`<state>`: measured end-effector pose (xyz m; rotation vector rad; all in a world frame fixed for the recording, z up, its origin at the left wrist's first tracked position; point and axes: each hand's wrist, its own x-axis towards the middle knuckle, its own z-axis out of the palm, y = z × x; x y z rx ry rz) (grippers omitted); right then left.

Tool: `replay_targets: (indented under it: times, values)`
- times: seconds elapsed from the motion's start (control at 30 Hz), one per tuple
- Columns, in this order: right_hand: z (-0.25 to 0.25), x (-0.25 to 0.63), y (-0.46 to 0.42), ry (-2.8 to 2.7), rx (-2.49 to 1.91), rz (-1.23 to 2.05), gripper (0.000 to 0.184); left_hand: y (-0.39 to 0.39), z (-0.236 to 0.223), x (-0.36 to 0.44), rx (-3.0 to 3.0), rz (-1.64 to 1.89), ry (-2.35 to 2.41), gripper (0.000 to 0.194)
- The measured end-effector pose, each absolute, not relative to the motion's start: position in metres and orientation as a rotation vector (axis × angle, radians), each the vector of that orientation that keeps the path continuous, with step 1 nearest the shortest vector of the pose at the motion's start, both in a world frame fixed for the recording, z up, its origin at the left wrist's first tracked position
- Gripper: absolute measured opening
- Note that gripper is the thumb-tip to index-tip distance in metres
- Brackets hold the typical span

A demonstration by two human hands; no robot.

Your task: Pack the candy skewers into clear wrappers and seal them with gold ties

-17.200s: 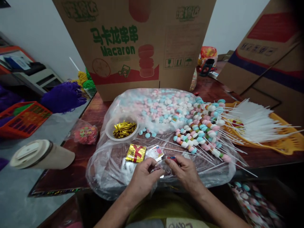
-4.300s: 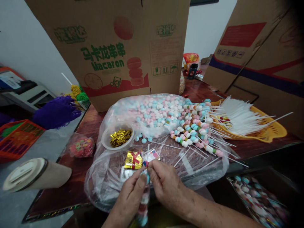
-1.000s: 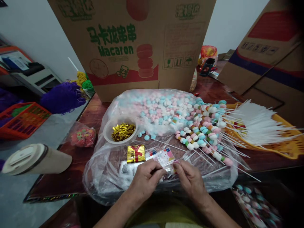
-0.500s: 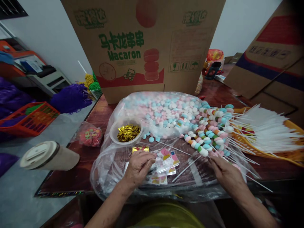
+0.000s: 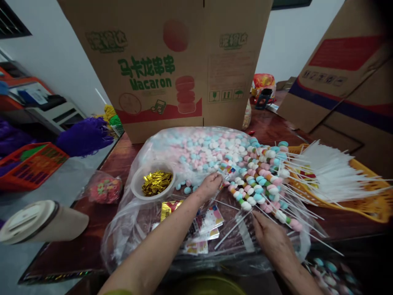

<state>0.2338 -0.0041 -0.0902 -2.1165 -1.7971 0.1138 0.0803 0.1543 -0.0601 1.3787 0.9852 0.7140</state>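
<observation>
A person works with two bare hands at a dark red-brown table (image 5: pixel 121 157) spread with clear plastic (image 5: pixel 123 237). The left hand (image 5: pixel 208 187) reaches across the middle, thumb and fingers pinched on a small clear bag (image 5: pixel 228 171) whose spotted, coloured print shows just beyond the fingertips. The bag is beside the far end of a skewer (image 5: pixel 239 197) of pastel sweets, at the left edge of a heap of skewers (image 5: pixel 264 180); I cannot tell if they touch.

The right hand (image 5: pixel 256 217) is nearer the body, its thumb and fingers narrow, at the near end of that same skewer. Whether they grip its stick, I cannot tell. The heap's white sticks point mostly towards the lower right.

Below the left forearm lie a fanned stack of printed bags (image 5: pixel 211 221) and a gold packet (image 5: pixel 170 209), partly covered by the arm. A loose stick (image 5: pixel 230 233) lies at a slant between the stack and the right hand.

Behind the hands, pink, blue and white sweets (image 5: pixel 204 149) fill cloudy plastic. To their left is a white bowl (image 5: pixel 134 190) of gold ties (image 5: pixel 157 182); further left, a pack of red candy (image 5: pixel 105 189) and a lidded cup (image 5: pixel 69 223). On the right, a yellow basket (image 5: pixel 373 211) holds many white sticks (image 5: pixel 330 172). A tall carton (image 5: pixel 147 26) marked "Macaron" stands at the back.
</observation>
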Motion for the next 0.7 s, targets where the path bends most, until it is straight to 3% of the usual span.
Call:
replay_targets:
  times: [0.7]
  values:
    - [-0.080,0.212,0.009,-1.833,-2.408,0.184,0.025,0.169,-0.086,0.086,1.560,0.680,1.023,0.022]
